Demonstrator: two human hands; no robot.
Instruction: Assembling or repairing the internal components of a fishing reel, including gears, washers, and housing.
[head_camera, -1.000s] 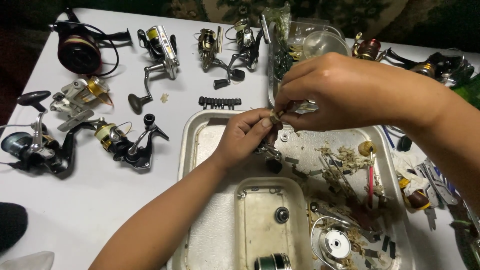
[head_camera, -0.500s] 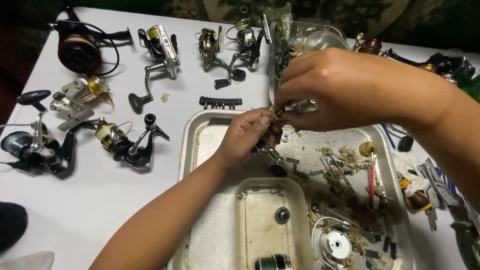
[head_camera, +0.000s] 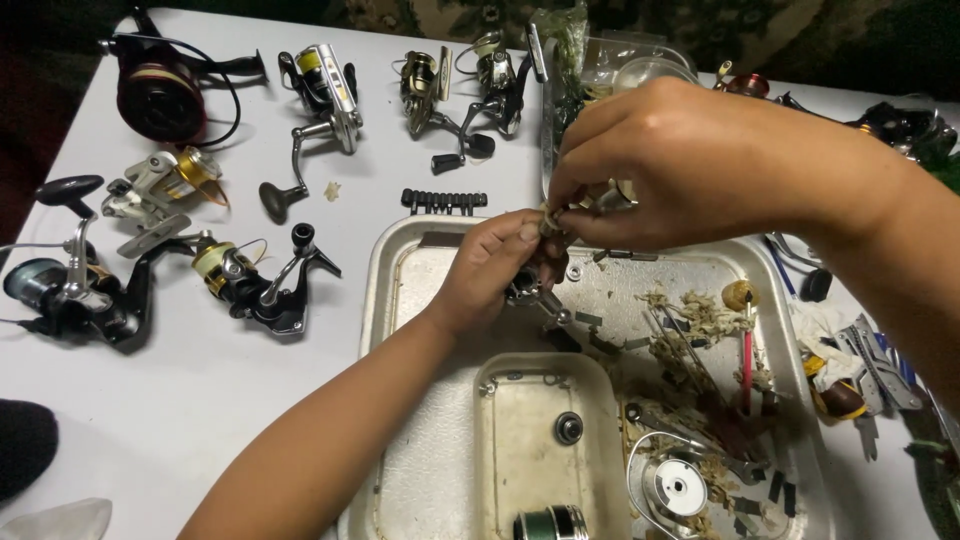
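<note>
My left hand (head_camera: 492, 272) grips a small dark metal reel part (head_camera: 528, 291) above the large metal tray (head_camera: 400, 300). My right hand (head_camera: 690, 165) comes down from the right and pinches a small tan piece (head_camera: 552, 215) at the top of that part, fingertips touching my left thumb. A short metal stem sticks out below my left hand. Most of the held part is hidden by my fingers.
Inside the tray lie a smaller metal tray (head_camera: 530, 440), a spool (head_camera: 675, 487), screws, a red-handled tool (head_camera: 747, 360) and debris. Several fishing reels (head_camera: 250, 280) stand on the white table to the left and back. A black bit strip (head_camera: 444, 201) lies behind the tray.
Both hands stay joined over the tray; the right hand's fingers have shifted slightly on the small piece and the hands have lifted a little.
</note>
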